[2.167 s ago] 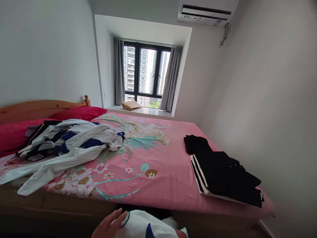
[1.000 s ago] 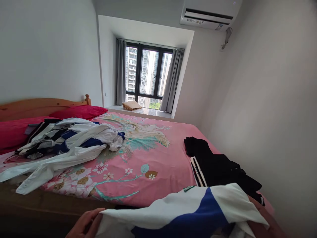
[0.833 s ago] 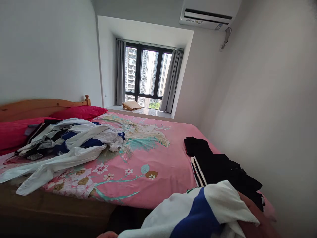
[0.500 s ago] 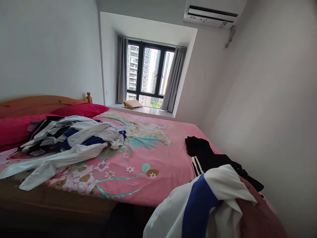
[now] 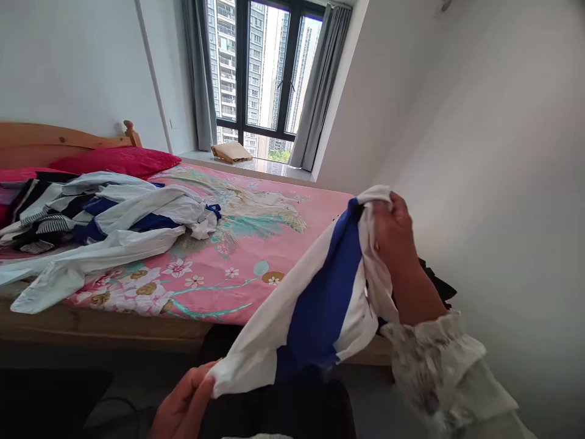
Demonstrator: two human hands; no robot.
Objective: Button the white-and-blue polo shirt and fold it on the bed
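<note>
A white garment with a broad blue stripe (image 5: 320,299) hangs stretched between my two hands, in front of the bed. My right hand (image 5: 395,238) is raised and closed on its upper end, level with the bed's right side. Low at the bottom edge, my left hand (image 5: 183,405) pinches the garment's lower end. The cloth slopes down from right to left and hides most of the stack of folded black clothes (image 5: 439,286) behind my right wrist.
The bed has a pink flowered sheet (image 5: 237,256) and a wooden frame. A loose heap of white, blue and striped clothes (image 5: 91,225) lies on its left half, with red pillows (image 5: 114,161) behind. A tan folded item (image 5: 231,151) rests on the window sill. A wall is close on the right.
My right hand has lifted the blue-striped garment up from below the bed's edge. My left hand has come back into view gripping its lower end. The view has tilted down and nearer.
</note>
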